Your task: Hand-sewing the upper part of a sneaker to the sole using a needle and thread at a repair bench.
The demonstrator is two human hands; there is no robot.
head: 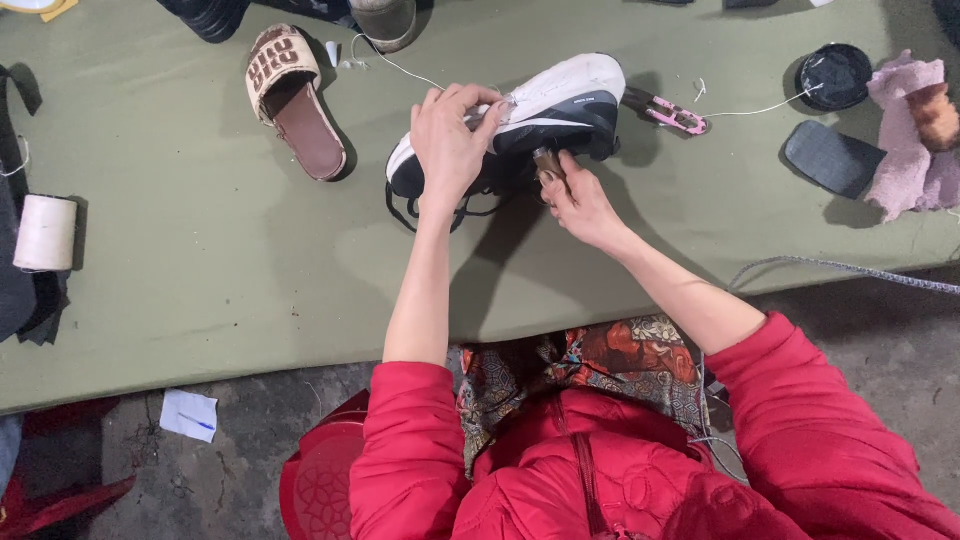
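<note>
A black and white sneaker (560, 100) lies on its side on the green table (200, 270), sole turned away from me. My left hand (452, 140) grips its front part from above, fingers pinching near the white sole edge. My right hand (578, 200) is below the shoe and holds a tool with a brown wooden handle (548, 163) against the shoe's black upper. A thin white thread (400, 68) runs from the shoe toward the top of the table.
A brown slide sandal (295, 95) lies at the upper left. A spool of white thread (45, 232) sits at the left edge. To the right are pink-handled snips (675, 117), a round black lid (835, 75), a dark insole (830, 157) and a pink cloth (910, 140).
</note>
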